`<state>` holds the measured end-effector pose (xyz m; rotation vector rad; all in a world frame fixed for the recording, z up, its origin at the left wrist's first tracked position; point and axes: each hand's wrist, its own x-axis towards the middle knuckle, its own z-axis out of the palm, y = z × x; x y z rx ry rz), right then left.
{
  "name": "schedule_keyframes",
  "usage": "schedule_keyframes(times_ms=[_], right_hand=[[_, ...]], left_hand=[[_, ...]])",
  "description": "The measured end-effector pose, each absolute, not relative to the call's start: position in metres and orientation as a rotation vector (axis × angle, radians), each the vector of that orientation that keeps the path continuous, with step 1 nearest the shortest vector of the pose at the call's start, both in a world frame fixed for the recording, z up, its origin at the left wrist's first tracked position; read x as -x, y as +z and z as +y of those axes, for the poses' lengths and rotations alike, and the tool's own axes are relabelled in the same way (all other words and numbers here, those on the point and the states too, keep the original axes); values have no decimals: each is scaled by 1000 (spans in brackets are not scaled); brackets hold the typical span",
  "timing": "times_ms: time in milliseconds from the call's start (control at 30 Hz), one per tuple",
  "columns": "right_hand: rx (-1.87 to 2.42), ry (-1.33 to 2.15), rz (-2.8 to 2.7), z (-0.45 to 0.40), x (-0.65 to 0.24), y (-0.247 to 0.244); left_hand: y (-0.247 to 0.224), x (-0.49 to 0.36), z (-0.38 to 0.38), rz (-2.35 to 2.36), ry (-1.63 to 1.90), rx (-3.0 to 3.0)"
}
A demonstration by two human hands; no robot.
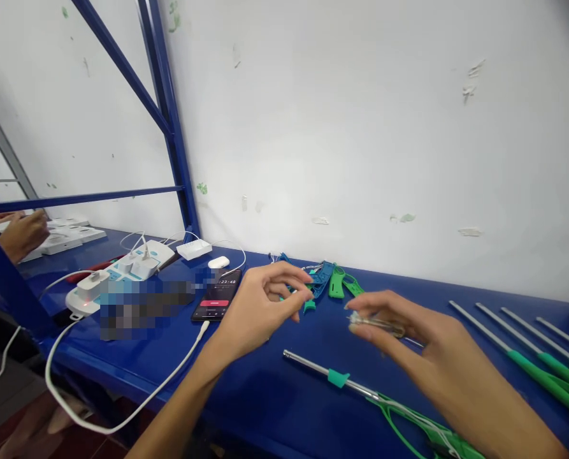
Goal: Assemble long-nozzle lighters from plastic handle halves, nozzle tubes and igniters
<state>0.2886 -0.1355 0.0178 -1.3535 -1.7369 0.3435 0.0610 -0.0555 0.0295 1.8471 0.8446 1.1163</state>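
Note:
My right hand (pixel 408 331) is closed on a small screwdriver (pixel 380 325), its clear handle pinched between thumb and fingers and a thin metal shaft showing under the palm. My left hand (pixel 260 299) is held above the table with thumb and fingertips together; anything between them is too small to make out. Below both hands lies a metal tube (pixel 308 364) with a teal clip (pixel 338 378) around it. It runs into an open green handle (pixel 408 414) with white wires, partly hidden by my right forearm.
Blue and green plastic parts (pixel 334 280) lie near the wall. Several metal tubes with green handles (pixel 542 370) line the right side. A phone (pixel 217 296), a cable (pixel 122 424) and a power strip (pixel 145 258) are left. Another person's hand (pixel 23 236) is at far left.

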Motion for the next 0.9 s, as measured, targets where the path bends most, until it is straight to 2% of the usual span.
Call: schedule_keyframes(times_ms=[267, 567, 900], right_hand=[[1329, 399, -1599, -146, -292, -1], [1423, 196, -1554, -156, -292, -4], [1395, 122, -1556, -156, -281, 2]], left_hand=[[17, -87, -71, 655, 1010, -1632], [8, -97, -73, 592, 1006, -1469], [5, -98, -73, 589, 898, -1462]])
